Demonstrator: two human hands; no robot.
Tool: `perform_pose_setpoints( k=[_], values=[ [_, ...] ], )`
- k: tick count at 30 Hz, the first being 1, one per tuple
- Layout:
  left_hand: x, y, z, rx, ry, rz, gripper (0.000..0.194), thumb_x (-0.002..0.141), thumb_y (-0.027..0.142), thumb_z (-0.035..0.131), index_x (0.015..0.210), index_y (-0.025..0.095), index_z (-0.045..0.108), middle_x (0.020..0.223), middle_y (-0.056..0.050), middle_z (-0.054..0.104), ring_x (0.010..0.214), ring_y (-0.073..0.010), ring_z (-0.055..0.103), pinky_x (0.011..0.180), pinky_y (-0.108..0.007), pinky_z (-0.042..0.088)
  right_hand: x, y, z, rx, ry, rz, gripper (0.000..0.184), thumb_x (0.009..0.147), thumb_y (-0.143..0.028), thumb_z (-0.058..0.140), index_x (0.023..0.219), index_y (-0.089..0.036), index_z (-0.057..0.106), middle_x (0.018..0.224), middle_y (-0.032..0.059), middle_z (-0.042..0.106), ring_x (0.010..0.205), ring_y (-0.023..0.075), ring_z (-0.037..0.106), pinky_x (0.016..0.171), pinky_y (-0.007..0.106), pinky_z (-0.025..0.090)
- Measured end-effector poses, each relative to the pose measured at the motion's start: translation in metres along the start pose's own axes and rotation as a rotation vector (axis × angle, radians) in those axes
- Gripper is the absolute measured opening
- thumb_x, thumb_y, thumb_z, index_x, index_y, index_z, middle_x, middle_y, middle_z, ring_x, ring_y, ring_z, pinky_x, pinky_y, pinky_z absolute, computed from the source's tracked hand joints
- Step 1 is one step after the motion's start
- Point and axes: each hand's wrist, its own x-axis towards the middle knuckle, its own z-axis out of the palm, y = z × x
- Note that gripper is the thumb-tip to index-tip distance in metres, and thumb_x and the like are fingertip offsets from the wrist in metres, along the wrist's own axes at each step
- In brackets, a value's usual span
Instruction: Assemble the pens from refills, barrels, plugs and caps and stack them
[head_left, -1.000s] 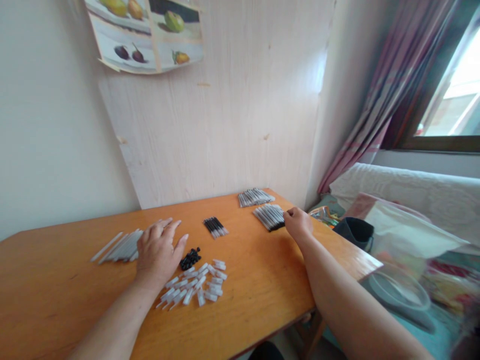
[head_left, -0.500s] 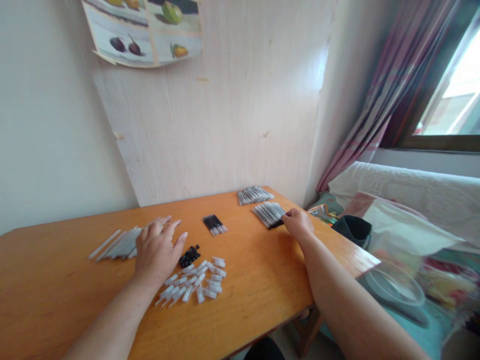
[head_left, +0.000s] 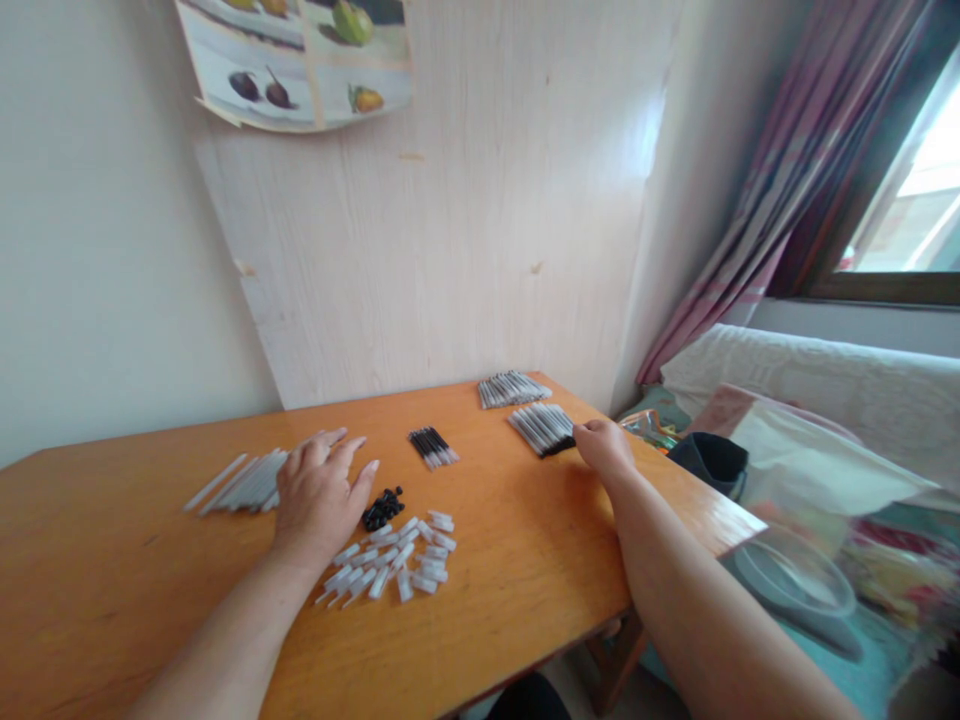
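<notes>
My left hand (head_left: 321, 495) hovers with spread fingers over the right end of a row of clear tubes (head_left: 236, 482), holding nothing I can see. To its right lie a heap of small black plugs (head_left: 383, 509) and many whitish translucent nib-like pieces (head_left: 401, 558). My right hand (head_left: 604, 447) is closed at the right edge of a row of whitish sticks with black ends (head_left: 541, 430), which look like pens. Its fingertips are partly hidden, so I cannot make out anything in them. Between the hands sits a small bundle of thin black-and-pale sticks (head_left: 433, 447).
Another row of similar sticks (head_left: 514, 389) lies at the back of the orange wooden table (head_left: 510, 530). Beyond the table's right edge are a dark open container (head_left: 709, 462), a clear plastic tub (head_left: 799, 570) and bags. A board (head_left: 450, 250) stands behind the table.
My right hand has drawn slightly right, away from the near row of black-ended sticks. My left hand keeps nearly the same pose. The camera view has shifted a little.
</notes>
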Motion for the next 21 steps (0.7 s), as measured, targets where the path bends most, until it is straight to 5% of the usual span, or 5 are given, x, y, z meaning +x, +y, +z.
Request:
perform_pose_setpoints(
  k=[7, 11, 15, 21],
  values=[
    [0.001, 0.001, 0.000, -0.011, -0.006, -0.017, 0.039, 0.087, 0.043, 0.052, 0.117, 0.021, 0.062, 0.127, -0.014, 0.055, 0.120, -0.0306, 0.047, 0.104, -0.047, 0.034, -0.010, -0.013, 0.002, 0.055, 0.079, -0.070, 0.036, 0.082, -0.042, 0.042, 0.071, -0.017, 0.065, 0.068, 0.0048, 0.062, 0.066, 0.0169, 0.053, 0.054, 0.025, 0.032],
    [0.001, 0.001, -0.001, -0.021, -0.013, -0.035, 0.039, 0.087, 0.042, 0.051, 0.117, 0.019, 0.062, 0.128, -0.014, 0.055, 0.120, -0.0306, 0.047, 0.104, -0.047, 0.033, -0.028, -0.032, 0.004, 0.363, 0.063, -0.238, 0.035, 0.082, -0.048, 0.048, 0.064, -0.018, 0.056, 0.056, -0.0004, 0.051, 0.058, 0.0137, 0.046, 0.052, 0.024, 0.030],
    [0.002, -0.001, -0.004, -0.030, -0.011, -0.086, 0.038, 0.088, 0.041, 0.050, 0.116, 0.019, 0.063, 0.125, -0.014, 0.057, 0.116, -0.0301, 0.049, 0.101, -0.046, 0.035, -0.061, -0.061, -0.010, 0.836, -0.208, -0.340, 0.030, 0.082, -0.046, 0.055, 0.069, -0.018, 0.053, 0.059, -0.0011, 0.054, 0.053, 0.0107, 0.042, 0.051, 0.023, 0.032],
    [0.006, -0.021, -0.010, -0.062, 0.028, -0.260, 0.033, 0.088, 0.033, 0.046, 0.113, 0.020, 0.064, 0.118, -0.011, 0.062, 0.111, -0.0274, 0.052, 0.100, -0.043, 0.037, -0.143, -0.099, -0.064, 1.361, -0.807, -0.512, 0.018, 0.083, -0.036, 0.059, 0.075, -0.020, 0.055, 0.071, 0.0040, 0.063, 0.058, 0.0126, 0.049, 0.052, 0.024, 0.034]
  ],
)
